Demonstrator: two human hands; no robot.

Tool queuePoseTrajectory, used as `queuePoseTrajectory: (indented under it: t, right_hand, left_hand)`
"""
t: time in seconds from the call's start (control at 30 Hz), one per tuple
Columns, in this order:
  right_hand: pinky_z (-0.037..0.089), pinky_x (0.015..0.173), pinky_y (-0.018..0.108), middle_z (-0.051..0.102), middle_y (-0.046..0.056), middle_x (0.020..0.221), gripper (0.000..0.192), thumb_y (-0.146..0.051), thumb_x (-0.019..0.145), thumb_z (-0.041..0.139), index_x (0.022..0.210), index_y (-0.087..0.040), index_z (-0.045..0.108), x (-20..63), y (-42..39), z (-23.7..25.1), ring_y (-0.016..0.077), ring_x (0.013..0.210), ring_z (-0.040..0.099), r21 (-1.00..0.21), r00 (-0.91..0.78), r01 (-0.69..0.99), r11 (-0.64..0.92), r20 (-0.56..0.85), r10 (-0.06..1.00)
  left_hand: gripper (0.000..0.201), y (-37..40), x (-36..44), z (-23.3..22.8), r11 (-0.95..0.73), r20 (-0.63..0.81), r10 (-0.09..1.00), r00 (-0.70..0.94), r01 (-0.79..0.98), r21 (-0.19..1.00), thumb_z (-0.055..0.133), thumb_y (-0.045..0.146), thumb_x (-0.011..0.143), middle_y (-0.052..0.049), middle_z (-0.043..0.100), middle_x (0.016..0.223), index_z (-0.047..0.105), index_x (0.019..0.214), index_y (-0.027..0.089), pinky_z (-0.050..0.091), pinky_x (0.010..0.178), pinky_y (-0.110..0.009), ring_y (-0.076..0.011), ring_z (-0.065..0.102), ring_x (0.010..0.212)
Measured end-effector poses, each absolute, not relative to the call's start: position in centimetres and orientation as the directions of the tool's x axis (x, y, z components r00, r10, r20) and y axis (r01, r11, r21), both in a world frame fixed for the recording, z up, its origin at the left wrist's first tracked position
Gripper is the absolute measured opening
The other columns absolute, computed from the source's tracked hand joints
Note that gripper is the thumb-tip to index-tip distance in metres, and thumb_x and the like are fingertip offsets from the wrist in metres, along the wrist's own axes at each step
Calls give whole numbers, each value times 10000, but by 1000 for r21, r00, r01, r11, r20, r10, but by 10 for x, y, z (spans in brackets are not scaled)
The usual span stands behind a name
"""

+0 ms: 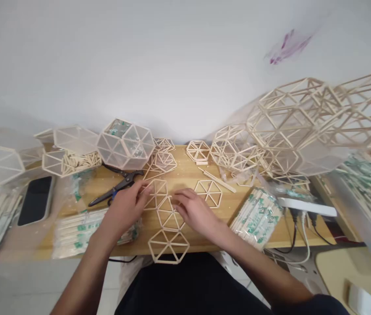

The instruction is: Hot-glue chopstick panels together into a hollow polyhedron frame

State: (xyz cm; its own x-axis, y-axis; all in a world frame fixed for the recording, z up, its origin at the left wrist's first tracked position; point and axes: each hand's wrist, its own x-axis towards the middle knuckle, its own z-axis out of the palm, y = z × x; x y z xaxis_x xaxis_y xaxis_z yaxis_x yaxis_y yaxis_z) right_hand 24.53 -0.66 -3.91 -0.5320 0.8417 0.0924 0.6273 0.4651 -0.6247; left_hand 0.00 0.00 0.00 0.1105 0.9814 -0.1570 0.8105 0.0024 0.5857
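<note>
The near hexagon [168, 243] is seen lying flat, its lower side projecting slightly past the front edge of the bench [185, 171]. It would best be supported there, since a brush from the body could shift it. Beyond it, the middle hexagon [171, 212] is seen to meet it along one side; whether the two are bonded cannot be told.

The right hand [193, 210] is placed at the middle hexagon's upper right, with its fingers bent and held close together. The left hand [130, 200] is set at the left side of the upper hexagon [155, 194], its thumb and forefinger drawn narrow. Whether a stick is pinched by either cannot be told. For sound work, light and even pressure is advised, with the frames kept flat and the corners matched before any join is pressed; thin spokes are judged easily bowed.

The packets [81, 232] are partly covered by the left forearm. Scissors [116, 189] are found just beyond the left hand; the wrist should be kept off them. A spare hexagon [208, 193] is laid beyond the right hand, with loose sticks [218, 180] behind it. Farthest back, a lattice [303, 113] is stood before the wall [172, 65].
</note>
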Motion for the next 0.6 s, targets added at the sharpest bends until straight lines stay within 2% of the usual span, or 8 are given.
queuePoseTrajectory:
  t: [0.2, 0.3, 0.47, 0.53, 0.6]
  right_hand:
    - [595, 976, 427, 774, 124, 1103, 154, -157, 1007, 654, 1120, -161, 758, 263, -3, -43, 263, 1061, 739, -687, -429, 646, 332, 32, 903]
    - [582, 1007, 453, 778, 132, 1132, 165, -148, 990, 671, 1134, -167, 750, 265, 0, -44, 277, 1097, 742, -727, -408, 625, 283, 5, 913]
    - [591, 1017, 455, 768, 144, 1211, 557, -157, 927, 754, 1451, -164, 565, 250, 19, -46, 255, 1116, 751, -826, -391, 530, 192, -38, 919]
    - [596, 1015, 452, 765, 148, 1230, 622, -169, 919, 764, 1492, -163, 521, 240, 32, -46, 242, 1105, 755, -863, -417, 478, 165, -57, 907]
    - [608, 997, 427, 765, 157, 1241, 613, -165, 900, 779, 1466, -139, 545, 231, 46, -46, 227, 1081, 764, -896, -464, 421, 142, -79, 882]
  left_hand:
    - [368, -6, -6, 2, 34, -125, 991, 55, 788, 615, 477, 520, 985, -50, 816, 909, 677, 1110, 237, 560, 798, -337, -259, 774, 847]
    - [343, -12, -11, 3, 47, -116, 993, 31, 789, 613, 491, 525, 984, -31, 804, 863, 683, 1057, 250, 548, 744, -309, -236, 757, 784]
    - [340, -20, -14, 1, 78, -113, 994, -6, 765, 639, 521, 548, 958, -17, 806, 869, 683, 1009, 253, 545, 748, -296, -227, 770, 820]
    - [328, -20, -14, 1, 90, -125, 992, -12, 758, 646, 535, 542, 946, -10, 803, 852, 685, 991, 254, 543, 751, -296, -226, 774, 824]
    - [327, -22, -13, 3, 97, -124, 992, -21, 755, 649, 544, 544, 941, -12, 808, 866, 693, 983, 255, 542, 750, -296, -227, 773, 830]
